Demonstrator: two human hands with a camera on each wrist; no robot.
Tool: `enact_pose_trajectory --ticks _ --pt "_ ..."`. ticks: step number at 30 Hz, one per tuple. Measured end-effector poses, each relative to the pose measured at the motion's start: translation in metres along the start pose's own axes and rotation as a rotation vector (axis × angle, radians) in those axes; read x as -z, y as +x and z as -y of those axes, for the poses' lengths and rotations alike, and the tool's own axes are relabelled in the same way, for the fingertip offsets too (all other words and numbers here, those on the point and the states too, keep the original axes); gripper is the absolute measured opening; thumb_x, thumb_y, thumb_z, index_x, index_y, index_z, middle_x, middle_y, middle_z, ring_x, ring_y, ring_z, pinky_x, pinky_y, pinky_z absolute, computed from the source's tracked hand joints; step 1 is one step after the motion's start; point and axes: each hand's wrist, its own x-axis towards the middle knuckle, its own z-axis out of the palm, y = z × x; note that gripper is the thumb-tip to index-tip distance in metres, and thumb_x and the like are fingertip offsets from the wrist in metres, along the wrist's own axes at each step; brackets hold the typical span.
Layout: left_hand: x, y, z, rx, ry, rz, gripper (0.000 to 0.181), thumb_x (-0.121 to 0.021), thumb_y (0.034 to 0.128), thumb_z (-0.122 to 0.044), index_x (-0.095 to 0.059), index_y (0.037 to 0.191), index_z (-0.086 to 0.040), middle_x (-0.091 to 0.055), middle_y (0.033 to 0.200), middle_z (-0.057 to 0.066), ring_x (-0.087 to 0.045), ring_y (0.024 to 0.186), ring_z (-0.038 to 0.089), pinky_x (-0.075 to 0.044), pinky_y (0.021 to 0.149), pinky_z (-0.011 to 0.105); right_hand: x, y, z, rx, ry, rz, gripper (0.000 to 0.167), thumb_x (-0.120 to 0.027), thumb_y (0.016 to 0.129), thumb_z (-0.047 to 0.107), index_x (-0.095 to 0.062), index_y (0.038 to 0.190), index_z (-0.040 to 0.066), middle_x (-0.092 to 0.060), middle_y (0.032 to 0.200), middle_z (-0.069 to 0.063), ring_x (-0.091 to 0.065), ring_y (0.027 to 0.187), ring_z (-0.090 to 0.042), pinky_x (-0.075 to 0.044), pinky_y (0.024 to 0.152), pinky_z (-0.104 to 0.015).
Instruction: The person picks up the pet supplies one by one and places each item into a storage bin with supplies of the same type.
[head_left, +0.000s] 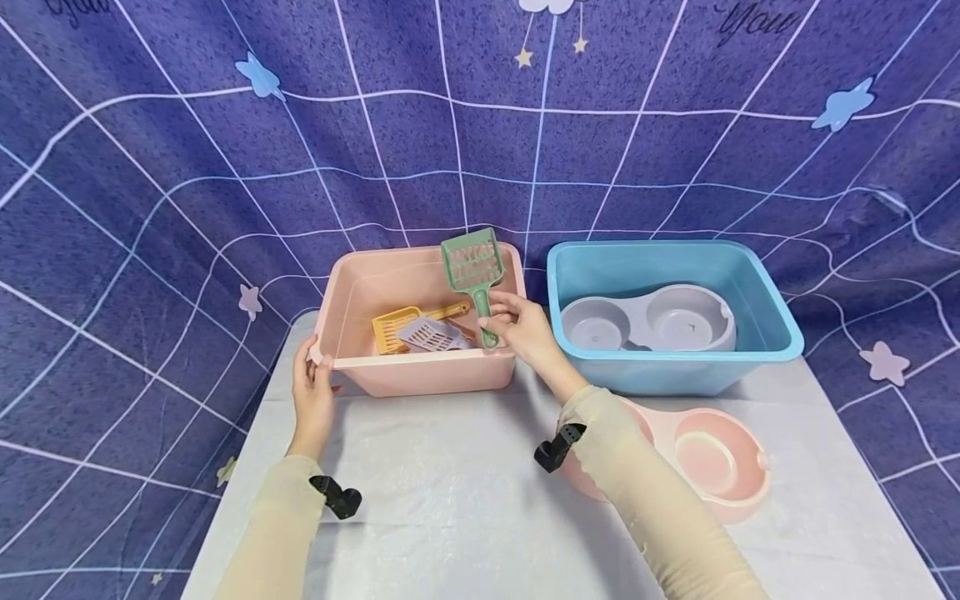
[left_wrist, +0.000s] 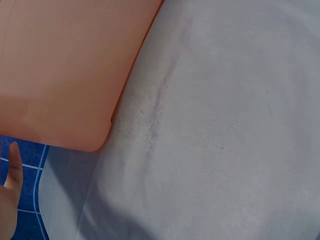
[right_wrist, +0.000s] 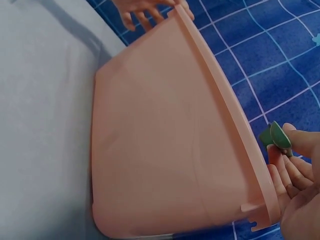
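A pink litter box [head_left: 427, 377] stands on the table with a yellow litter scoop [head_left: 388, 331] and a pale lilac litter scoop [head_left: 433, 335] lying inside. My right hand [head_left: 525, 329] pinches the handle of a green litter scoop [head_left: 474, 260] above the box's right part, its slotted head pointing up and away. In the right wrist view only the handle end of this green scoop [right_wrist: 280, 136] shows, between thumb and fingers. My left hand [head_left: 312, 400] holds the box's front left corner by the rim. That hand [left_wrist: 9, 200] is mostly cut off in the left wrist view.
To the right stands a blue litter box [head_left: 675, 371] holding a grey double pet bowl [head_left: 637, 312]. A pink double pet bowl [head_left: 723, 458] lies in front of it, partly covered by my right forearm. A blue patterned cloth [head_left: 480, 150] hangs behind the grey-white table [head_left: 442, 500].
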Motion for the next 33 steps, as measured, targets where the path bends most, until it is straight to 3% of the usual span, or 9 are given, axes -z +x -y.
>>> enact_pose_trajectory --ticks 12,21,24,31,33 --pt "0.001 -0.001 -0.004 0.02 -0.012 0.015 0.05 -0.038 0.1076 -0.025 -0.026 0.156 -0.027 -0.038 0.152 0.006 -0.043 0.123 0.011 -0.045 0.079 0.03 0.0 0.0 -0.002 0.007 -0.009 0.001 0.05 -0.074 0.089 0.009 -0.058 0.135 -0.001 -0.068 0.112 -0.017 -0.061 0.089 -0.018 -0.053 0.065 -0.022" --pt "0.0 -0.015 -0.034 0.02 -0.039 0.039 0.05 -0.038 0.1069 -0.019 -0.026 0.156 -0.015 -0.037 0.152 0.014 -0.043 0.121 0.013 -0.044 0.078 0.027 0.0 0.0 -0.004 0.05 -0.045 -0.027 0.046 -0.075 0.089 0.013 -0.062 0.131 0.0 -0.07 0.106 -0.014 -0.061 0.086 -0.016 -0.05 0.072 -0.022" --pt "0.0 -0.013 -0.031 0.023 -0.052 0.037 0.051 -0.039 0.1066 -0.018 -0.026 0.156 -0.016 -0.037 0.152 0.014 -0.043 0.12 0.013 -0.044 0.077 0.028 -0.001 0.0 -0.006 0.068 -0.052 -0.038 0.045 -0.075 0.089 0.013 -0.062 0.13 -0.001 -0.07 0.102 -0.013 -0.062 0.085 -0.016 -0.05 0.072 -0.021" --pt "0.001 0.0 -0.004 0.024 -0.052 0.013 0.05 -0.039 0.1072 -0.022 -0.027 0.156 -0.025 -0.039 0.151 0.008 -0.043 0.118 0.008 -0.044 0.077 0.028 -0.001 -0.001 -0.008 0.088 -0.029 -0.044 0.043 -0.073 0.09 0.01 -0.062 0.13 -0.001 -0.07 0.101 -0.013 -0.063 0.086 -0.018 -0.055 0.062 -0.025" --pt "0.0 0.002 -0.001 0.018 -0.041 0.007 0.049 -0.039 0.1073 -0.023 -0.028 0.155 -0.027 -0.04 0.15 0.007 -0.043 0.118 0.008 -0.043 0.076 0.027 -0.002 -0.001 -0.008 0.091 -0.037 -0.05 0.042 -0.073 0.09 0.01 -0.063 0.129 0.0 -0.07 0.102 -0.013 -0.063 0.087 -0.019 -0.054 0.067 -0.024"
